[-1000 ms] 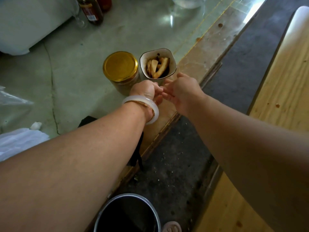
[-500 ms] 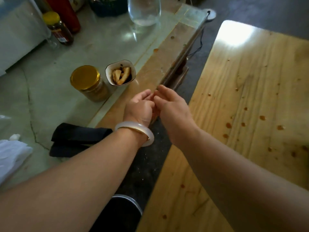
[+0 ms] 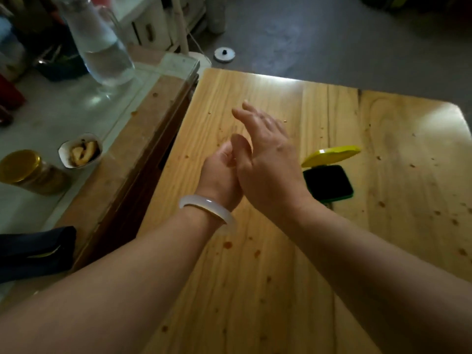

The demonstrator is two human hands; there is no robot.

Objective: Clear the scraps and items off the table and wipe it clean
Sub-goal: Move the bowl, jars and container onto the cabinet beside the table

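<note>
Right hand (image 3: 265, 159): fingers straight and spread, palm pressed against the left.
Left hand (image 3: 219, 172): white bangle (image 3: 207, 206) at the wrist, tucked into the right palm; fingers hidden, so I can't tell if it holds anything.
Wooden counter (image 3: 281, 277): under both hands, dotted with brown spots (image 3: 227, 244).
Green box (image 3: 329, 182): on the wood just right of the hands, yellow lid (image 3: 332, 154) up.
Cup of scraps (image 3: 80, 150): over on the glass-topped counter (image 3: 76, 111), beside a gold-lidded jar (image 3: 23, 167).

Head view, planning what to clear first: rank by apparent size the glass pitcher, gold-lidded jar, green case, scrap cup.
1. glass pitcher
2. gold-lidded jar and green case: look alike, unranked
3. scrap cup
</note>
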